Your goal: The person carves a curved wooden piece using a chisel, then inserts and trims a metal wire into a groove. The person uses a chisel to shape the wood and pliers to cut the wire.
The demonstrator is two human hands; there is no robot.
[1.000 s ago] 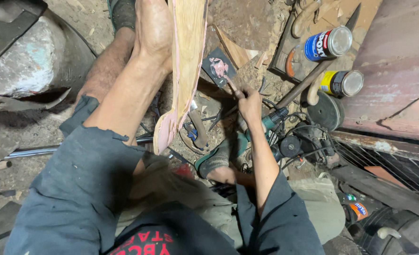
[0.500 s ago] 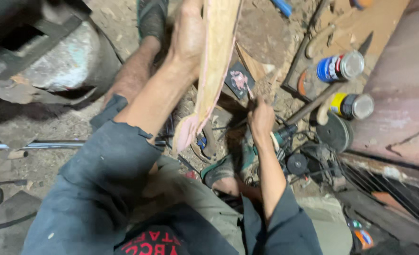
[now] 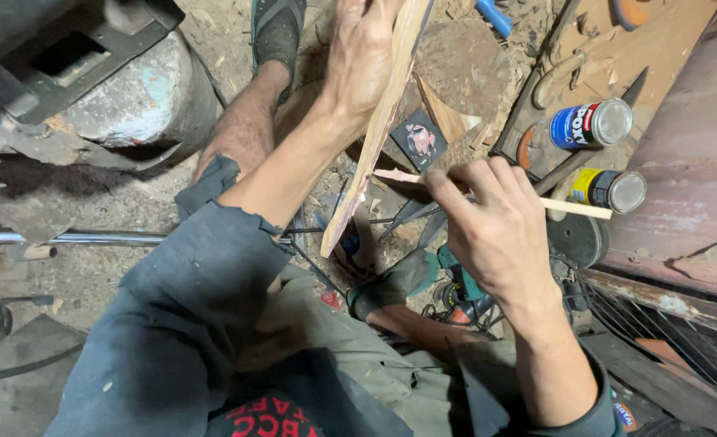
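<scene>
I note the left hand [image 3: 362,57], at the upper centre of the frame, clamped around the top of a long wooden slat [image 3: 374,142] that runs down to the centre, where its lower tip hangs above the clutter on the floor. I judge the slat light and stiff, though thin enough to split along the grain; its raw, rough edges should give a sure grip, best taken near the upper end as now. It is pale tan with reddish streaks, narrow and slightly curved.

The right hand [image 3: 496,235], centre right, is pinched shut on a thin wooden stick [image 3: 573,208], its near end touching the slat's edge. Two cans [image 3: 589,125] lie at the upper right.
</scene>
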